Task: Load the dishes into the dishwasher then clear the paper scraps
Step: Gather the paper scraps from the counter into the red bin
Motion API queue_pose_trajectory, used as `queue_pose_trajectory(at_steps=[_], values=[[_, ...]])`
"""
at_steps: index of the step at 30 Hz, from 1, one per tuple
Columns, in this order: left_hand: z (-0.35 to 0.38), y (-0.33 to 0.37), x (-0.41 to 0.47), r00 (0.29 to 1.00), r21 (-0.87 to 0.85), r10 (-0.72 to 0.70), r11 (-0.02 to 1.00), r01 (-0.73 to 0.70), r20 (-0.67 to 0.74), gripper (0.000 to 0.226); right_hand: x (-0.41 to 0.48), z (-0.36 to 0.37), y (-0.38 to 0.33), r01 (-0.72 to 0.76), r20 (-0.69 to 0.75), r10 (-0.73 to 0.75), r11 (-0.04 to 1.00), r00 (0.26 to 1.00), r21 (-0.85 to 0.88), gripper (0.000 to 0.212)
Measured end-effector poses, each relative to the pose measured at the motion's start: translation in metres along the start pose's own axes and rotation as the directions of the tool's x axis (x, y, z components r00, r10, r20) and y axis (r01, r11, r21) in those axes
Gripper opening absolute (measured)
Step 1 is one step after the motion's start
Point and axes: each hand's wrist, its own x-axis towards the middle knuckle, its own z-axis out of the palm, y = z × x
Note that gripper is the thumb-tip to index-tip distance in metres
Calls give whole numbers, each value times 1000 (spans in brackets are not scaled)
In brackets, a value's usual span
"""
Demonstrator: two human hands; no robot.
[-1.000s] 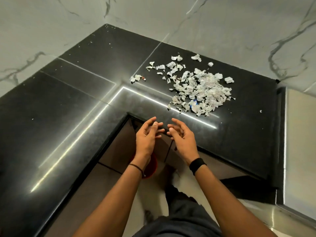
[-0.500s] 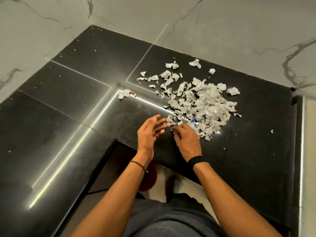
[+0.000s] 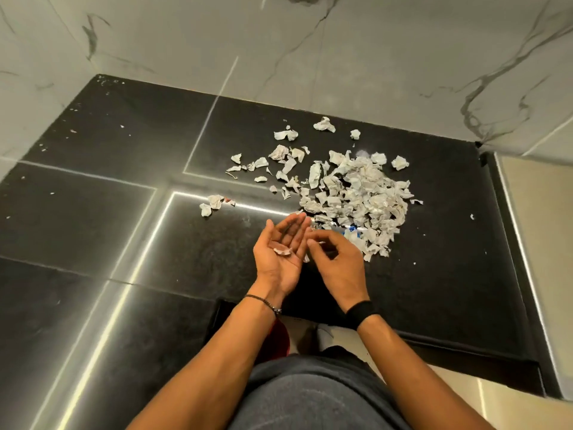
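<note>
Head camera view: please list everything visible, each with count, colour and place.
Scrap pile: one, white-grey, countertop centre-right.
Loose scraps: many, white, left of and behind the pile.
Blue piece: one, at the pile's near edge.
Countertop: one, black, L-shaped corner.
Wall: white marble with grey veins, behind.
Red object: one, below the counter edge, mostly hidden.
Clothing: dark grey, bottom centre.
Bracelet: one, thin, dark, left wrist.
Wristband: one, black, right wrist.
Left hand: palm up, open, one white scrap lying in it.
Right hand: fingers curled beside the left palm; any pinch unclear.
</note>
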Motion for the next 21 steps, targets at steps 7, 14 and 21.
queue_pose_trajectory(at_steps=[7,14,21], values=[[-20,29,9,999,37,-33,999,33,-6,46,-12,23,32,83,146,-22,899,989,-430,17],[-19,26,16,998,78,-55,995,55,-10,42,4,24,-14,44,23,-42,995,999,-93,12],[-15,28,22,998,-24,-53,998,54,21,39,22,13,7,54,82,-36,971,996,-235,14]])
